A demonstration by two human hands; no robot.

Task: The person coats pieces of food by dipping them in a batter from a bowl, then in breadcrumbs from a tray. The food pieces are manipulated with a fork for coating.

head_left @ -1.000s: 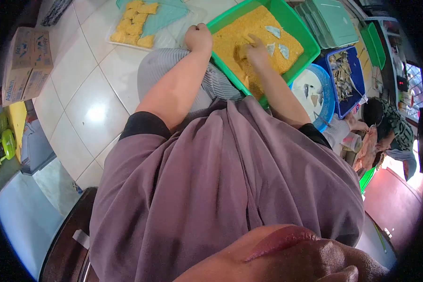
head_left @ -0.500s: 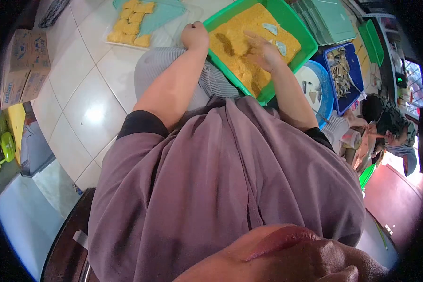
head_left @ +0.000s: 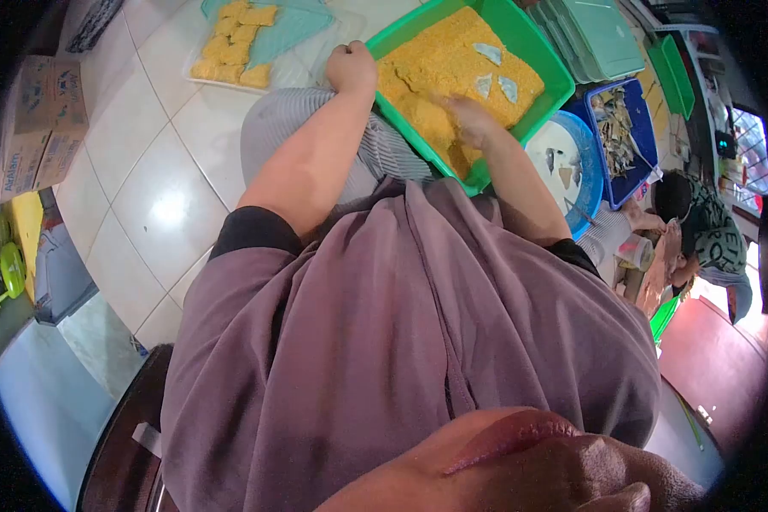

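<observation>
A green tub (head_left: 548,109) holds a deep layer of yellow-orange crumbs (head_left: 448,51). My right hand (head_left: 476,121) is in the tub, low over the crumbs near its front side. Its fingers are smeared by motion, so what they hold does not show. Three pale, wet-looking pieces (head_left: 487,53) lie on the crumbs beyond this hand. Curled into a fist, my left hand (head_left: 351,66) is beside the tub's left corner, above my knee. Its palm side is hidden.
Crumb-coated pieces (head_left: 239,38) sit in a clear tray at the far left. Right of the tub are a blue basin (head_left: 593,171) of white liquid and a dark blue crate (head_left: 625,186) of thin pieces. Another person (head_left: 700,218) works farther right. A cardboard box (head_left: 43,119) stands left.
My right hand has moved slightly down and left through the crumbs. A third pale piece now shows beside the other two. My left hand stays closed in nearly the same place.
</observation>
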